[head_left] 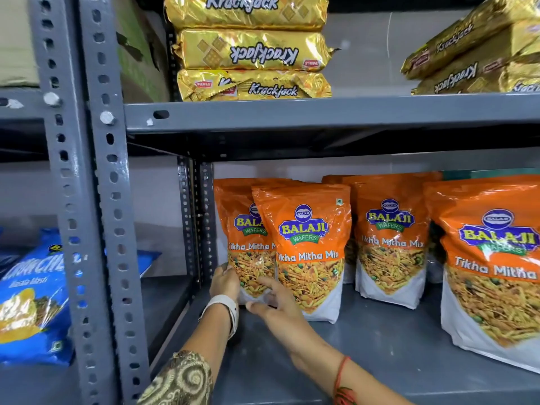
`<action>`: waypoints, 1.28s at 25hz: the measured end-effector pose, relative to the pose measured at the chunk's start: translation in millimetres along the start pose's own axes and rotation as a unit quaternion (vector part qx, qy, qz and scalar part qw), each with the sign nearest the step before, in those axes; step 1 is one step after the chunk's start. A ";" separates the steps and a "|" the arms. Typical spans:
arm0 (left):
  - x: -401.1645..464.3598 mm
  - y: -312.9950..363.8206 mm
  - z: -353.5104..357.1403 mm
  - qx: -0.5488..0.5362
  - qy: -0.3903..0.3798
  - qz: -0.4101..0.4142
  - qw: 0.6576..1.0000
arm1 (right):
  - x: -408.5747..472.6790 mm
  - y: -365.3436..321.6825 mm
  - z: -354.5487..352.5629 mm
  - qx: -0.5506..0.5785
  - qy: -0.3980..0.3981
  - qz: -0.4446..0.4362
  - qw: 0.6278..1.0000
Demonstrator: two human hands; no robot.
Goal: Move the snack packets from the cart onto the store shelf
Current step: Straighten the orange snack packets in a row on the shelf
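Two hands are seen at the far left corner of the lower shelf (365, 346), both set against one orange Balaji Tikha Mitha Mix packet (248, 244). This rear-left packet is stood upright near the back left upright of the rack, and its right side is partly covered by a second packet (309, 252) standing just in front of it. The left hand (225, 280) is laid on the rear packet's lower left edge, its fingers curled round the side; a white watch band (226, 309) is worn at that wrist. The right hand (274, 302) is placed at the packet's lower front, the fingers (267, 283) spread and resting on the clear window, with the thumb near the white base. The packet is thus held between the two hands, not pinched by either alone. A red thread (339, 372) is tied round the right wrist.

Further right along the same shelf, a third packet (390, 241) is stood upright with more behind it, and a fourth (493, 264) is stood nearest the front edge. On the upper shelf (321, 112), gold Krackjack biscuit packs (251, 51) are stacked flat. On the neighbouring rack to the left, a blue snack bag (32, 296) is seen.
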State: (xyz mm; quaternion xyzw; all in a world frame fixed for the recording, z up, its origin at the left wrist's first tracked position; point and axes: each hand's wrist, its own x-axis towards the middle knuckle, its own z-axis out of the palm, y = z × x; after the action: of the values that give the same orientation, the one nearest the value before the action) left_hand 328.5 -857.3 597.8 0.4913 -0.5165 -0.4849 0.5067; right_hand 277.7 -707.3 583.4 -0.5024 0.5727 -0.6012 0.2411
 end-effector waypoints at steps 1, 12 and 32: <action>-1.7 0.8 -0.5 0.003 0.030 0.010 0.999 | -4.0 -4.8 -7.3 -0.013 0.029 -0.040 0.999; -82.1 10.8 16.6 0.084 -0.206 0.217 0.950 | 16.3 20.9 -152.2 -0.019 0.096 0.038 0.994; -112.5 24.4 -49.5 0.061 -0.113 0.160 0.979 | 11.7 6.8 -98.1 -0.005 -0.085 0.028 0.996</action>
State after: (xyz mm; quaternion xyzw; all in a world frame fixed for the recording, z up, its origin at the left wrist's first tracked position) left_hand 378.1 -744.0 617.7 0.3742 -0.6712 -0.4175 0.4850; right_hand 184.9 -675.2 596.7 -0.5365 0.5669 -0.5466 0.3035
